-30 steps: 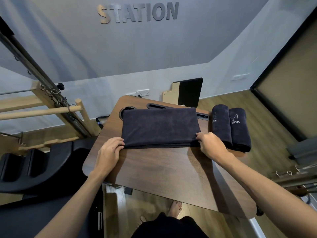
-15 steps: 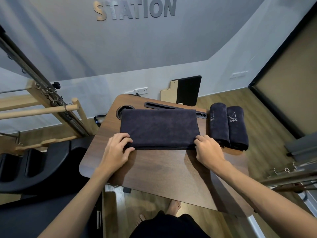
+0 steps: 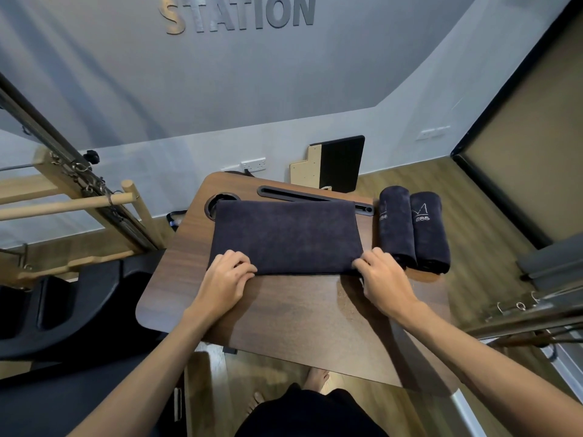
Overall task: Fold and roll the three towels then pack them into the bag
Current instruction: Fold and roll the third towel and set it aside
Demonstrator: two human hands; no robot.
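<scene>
Towel near corners — under left hand, right hand

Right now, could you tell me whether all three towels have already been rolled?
No, only two rolled towels lie on the table's right side; the third towel lies flat and folded, gripped at its near corners.

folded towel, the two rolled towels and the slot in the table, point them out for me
folded towel (image 3: 285, 236), head view, middle of its flat top face
rolled towels (image 3: 413, 230), head view, where the two rolls meet side by side
slot (image 3: 290, 193), head view, dark groove along the table's far edge
</scene>
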